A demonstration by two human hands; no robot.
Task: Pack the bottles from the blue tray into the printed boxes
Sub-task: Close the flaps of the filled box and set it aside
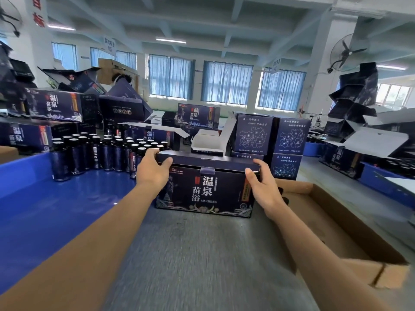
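A dark printed box (204,189) with white characters stands on the grey table in front of me, its lid folded down. My left hand (152,168) grips the box's top left corner, thumb on the front and fingers over the lid. My right hand (261,184) grips the top right corner the same way. Several dark bottles (101,151) with black caps stand upright in the blue tray (45,198) to the left of the box.
An open brown cardboard carton (336,232) lies at the right. Behind the held box stand an open printed box (208,140) with white flaps and stacked closed boxes (269,140). More printed boxes pile up at the left and far right.
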